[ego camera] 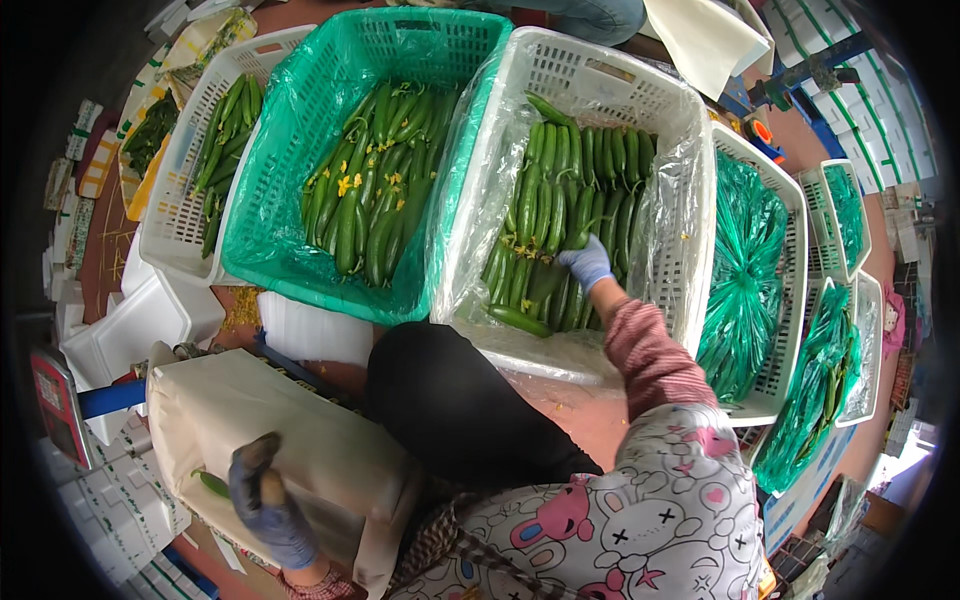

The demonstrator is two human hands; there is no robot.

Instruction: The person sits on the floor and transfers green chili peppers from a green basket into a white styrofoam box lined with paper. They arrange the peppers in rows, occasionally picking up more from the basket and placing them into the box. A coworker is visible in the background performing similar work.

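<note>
My right hand (pixel 587 264), in a thin bluish glove, reaches into a white plastic crate (pixel 517 97) lined with clear film. Its fingers close around the lower end of a cucumber (pixel 580 219) lying over neat rows of others. One cucumber (pixel 519 320) rests crosswise at the crate's near side. My left hand (pixel 274 506) wears a similar glove with dark, soiled fingers. It hovers, fingers apart and holding nothing, above a surface covered with beige paper (pixel 300 397). Beside it on that paper lies a small cucumber (pixel 212 484), partly hidden by the hand.
Left of the white crate stands a green-lined crate (pixel 262 225) of cucumbers with yellow blossoms. Another white crate (pixel 176 232) flanks it. A crate with a green plastic bag (pixel 746 285) is on the right. White foam boxes (pixel 142 322) and a scale display (pixel 60 409) are at left.
</note>
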